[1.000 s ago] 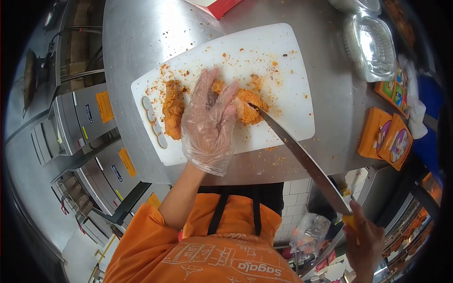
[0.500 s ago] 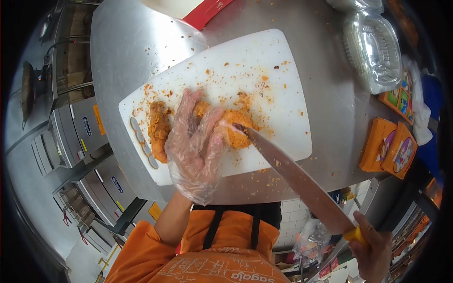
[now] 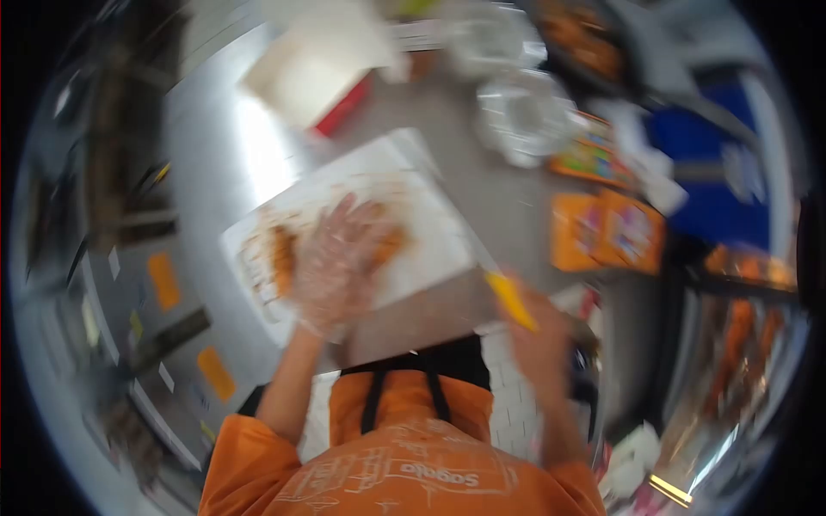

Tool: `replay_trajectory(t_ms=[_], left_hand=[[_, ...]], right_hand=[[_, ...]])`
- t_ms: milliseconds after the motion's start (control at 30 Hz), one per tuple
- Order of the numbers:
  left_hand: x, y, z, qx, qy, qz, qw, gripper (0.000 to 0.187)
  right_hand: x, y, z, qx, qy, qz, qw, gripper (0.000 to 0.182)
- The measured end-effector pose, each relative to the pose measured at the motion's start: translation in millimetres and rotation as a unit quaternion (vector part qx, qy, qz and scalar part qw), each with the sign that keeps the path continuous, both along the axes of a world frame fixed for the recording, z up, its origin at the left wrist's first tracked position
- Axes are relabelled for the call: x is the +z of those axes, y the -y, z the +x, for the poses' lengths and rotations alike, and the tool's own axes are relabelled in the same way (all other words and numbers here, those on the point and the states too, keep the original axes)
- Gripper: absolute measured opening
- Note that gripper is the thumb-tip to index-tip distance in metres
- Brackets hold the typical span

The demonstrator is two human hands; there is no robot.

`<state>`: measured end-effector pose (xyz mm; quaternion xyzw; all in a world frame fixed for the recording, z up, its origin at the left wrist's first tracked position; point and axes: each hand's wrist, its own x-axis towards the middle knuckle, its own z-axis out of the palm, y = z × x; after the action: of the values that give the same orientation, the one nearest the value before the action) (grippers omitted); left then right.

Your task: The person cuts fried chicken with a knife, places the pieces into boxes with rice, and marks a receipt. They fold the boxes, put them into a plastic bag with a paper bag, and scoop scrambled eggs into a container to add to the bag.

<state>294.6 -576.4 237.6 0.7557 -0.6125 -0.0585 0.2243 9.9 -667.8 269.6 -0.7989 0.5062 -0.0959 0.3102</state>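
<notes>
My left hand, in a clear plastic glove, lies over the fried chicken with its fingers stretched out. One breaded piece shows to its left and another to its right, partly under the fingers. Both rest on the white cutting board, among scattered crumbs. My bare right hand is closed round the yellow handle of a large knife. The blurred blade slants up and left along the board's right edge, apart from the chicken.
An open white and red box stands behind the board on the metal table. Clear plastic containers are at the back right, near orange packets and a blue object. More fried food sits in a dark container.
The view has shifted and blurred. My right hand has drawn the knife away from the chicken to the board's right edge. My left hand's fingers now lie flatter over the chicken.
</notes>
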Motion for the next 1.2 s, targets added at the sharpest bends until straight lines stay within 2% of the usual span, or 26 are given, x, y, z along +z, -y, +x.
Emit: replay_trajectory(t_ms=[33, 67, 100, 133, 167, 233, 267, 300, 333, 367, 400, 433, 467, 500, 533, 567, 633, 700, 733, 767, 800, 867, 900, 1033, 1100, 1200], left_hand=[[-13.8, 5.4, 1.9, -0.066, -0.032, -0.027, 0.997, 0.065], [-23.2, 13.0, 3.7, -0.064, -0.053, -0.017, 0.996, 0.063], [-29.1, 12.9, 5.9, -0.072, -0.072, -0.002, 0.995, 0.062], [-26.1, 13.8, 9.1, -0.097, -0.041, -0.008, 0.994, 0.057], [-27.8, 9.2, 13.2, -0.118, -0.061, -0.033, 0.991, 0.055], [-31.6, -1.4, 11.8, -0.052, -0.007, -0.029, 0.998, 0.053], [-42.2, -5.8, 20.1, -0.021, -0.133, -0.018, 0.991, 0.054], [-44.5, -2.5, 23.1, 0.018, -0.250, 0.014, 0.968, 0.055], [-27.4, 6.1, 13.0, -0.021, -0.250, 0.011, 0.968, 0.055], [-4.9, 0.2, 3.0, 0.045, -0.462, 0.080, 0.882, 0.056], [13.0, -7.6, -7.7, 0.116, -0.641, 0.153, 0.743, 0.057], [20.5, -12.0, -25.0, 0.076, -0.656, 0.151, 0.735, 0.057], [24.1, -9.8, -50.6, 0.043, -0.670, 0.150, 0.725, 0.057], [39.3, -9.5, -73.8, -0.056, -0.728, 0.178, 0.660, 0.063], [59.8, -10.4, -103.7, -0.144, -0.772, 0.196, 0.587, 0.069], [76.8, -11.5, -138.8, -0.110, -0.800, 0.245, 0.536, 0.069], [116.8, -33.1, -211.5, -0.240, -0.791, 0.271, 0.492, 0.069], [148.9, -60.1, -278.6, -0.301, -0.719, 0.293, 0.554, 0.071], [164.6, -75.6, -298.6, -0.291, -0.712, 0.298, 0.565, 0.071], [182.7, -91.4, -320.0, -0.321, -0.702, 0.337, 0.540, 0.068], [194.1, -108.1, -342.6, -0.351, -0.690, 0.376, 0.510, 0.065], [199.9, -141.7, -381.6, -0.367, -0.667, 0.364, 0.536, 0.064], [202.1, -156.4, -398.8, -0.385, -0.654, 0.336, 0.558, 0.063], [215.7, -200.4, -449.2, -0.381, -0.656, 0.327, 0.564, 0.060], [216.4, -214.6, -463.1, -0.437, -0.621, 0.279, 0.588, 0.058], [211.4, -232.7, -477.9, -0.445, -0.608, 0.220, 0.619, 0.056]], right_hand=[[-27.4, -10.0, 13.2, 0.017, 0.050, -0.056, 0.997, 0.029], [-70.8, -21.3, 25.7, -0.025, 0.121, -0.064, 0.990, 0.025], [-77.9, -28.4, 51.7, -0.107, 0.061, 0.003, 0.992, 0.025], [-73.5, -30.9, 64.2, -0.183, 0.150, 0.097, 0.967, 0.030], [-95.7, -37.1, 67.2, -0.134, 0.228, 0.067, 0.962, 0.041], [-71.2, -63.8, 66.0, -0.117, 0.087, -0.172, 0.974, 0.049], [-51.1, -71.6, 43.6, -0.168, 0.071, -0.200, 0.963, 0.049], [-26.8, -89.3, 17.2, -0.134, 0.083, -0.144, 0.977, 0.052], [-4.3, -109.1, -5.8, -0.091, 0.102, -0.085, 0.987, 0.054], [10.4, -128.8, -34.8, -0.132, 0.109, -0.009, 0.985, 0.054], [13.5, -149.6, -67.8, -0.166, 0.122, 0.070, 0.976, 0.053], [-9.1, -173.2, -99.9, -0.243, 0.086, 0.127, 0.958, 0.046], [-9.0, -195.3, -135.4, -0.278, 0.028, 0.081, 0.957, 0.040], [-24.0, -221.7, -165.9, -0.338, -0.016, 0.082, 0.937, 0.037], [-19.1, -242.5, -188.6, -0.275, -0.060, -0.050, 0.958, 0.038], [-16.1, -272.2, -204.9, -0.429, 0.036, 0.070, 0.900, 0.034], [31.9, -293.2, -214.4, -0.484, 0.204, 0.084, 0.846, 0.028], [93.5, -298.4, -201.4, -0.533, 0.381, 0.053, 0.754, 0.027], [121.9, -304.0, -196.2, -0.528, 0.408, 0.014, 0.745, 0.029], [145.1, -310.4, -196.3, -0.527, 0.431, -0.030, 0.732, 0.031], [160.2, -318.4, -205.1, -0.533, 0.436, -0.026, 0.724, 0.031], [179.0, -339.7, -225.3, -0.510, 0.384, -0.143, 0.756, 0.037], [184.4, -351.6, -237.0, -0.521, 0.388, -0.141, 0.747, 0.037], [192.7, -385.5, -276.4, -0.557, 0.394, -0.118, 0.721, 0.043], [194.4, -396.4, -290.7, -0.559, 0.390, -0.114, 0.723, 0.043], [197.6, -407.7, -306.9, -0.560, 0.426, -0.099, 0.704, 0.044]])
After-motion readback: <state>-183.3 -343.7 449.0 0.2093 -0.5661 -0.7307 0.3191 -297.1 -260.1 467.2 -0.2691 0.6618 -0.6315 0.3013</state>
